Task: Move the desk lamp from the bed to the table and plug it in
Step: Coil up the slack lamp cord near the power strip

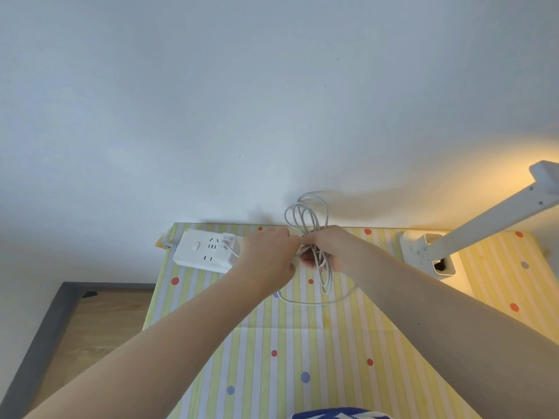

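Note:
A white desk lamp point(484, 225) stands at the table's far right, its base point(429, 255) against the wall, and it casts warm light there. Its white cable point(308, 219) is gathered into several loops above the table's middle. My right hand point(326, 249) is closed around the bundle of loops. My left hand point(269, 255) pinches the cable right beside it, the two hands touching. A white power strip point(205, 249) lies at the far left of the table with a white plug and cable seated in it. One slack loop of cable point(317, 302) rests on the cloth below my hands.
The table point(302, 358) wears a cloth of yellow and white stripes with coloured dots. A pale wall rises straight behind it. Left of the table are wooden floor point(106, 322) and a dark grey skirting point(45, 343).

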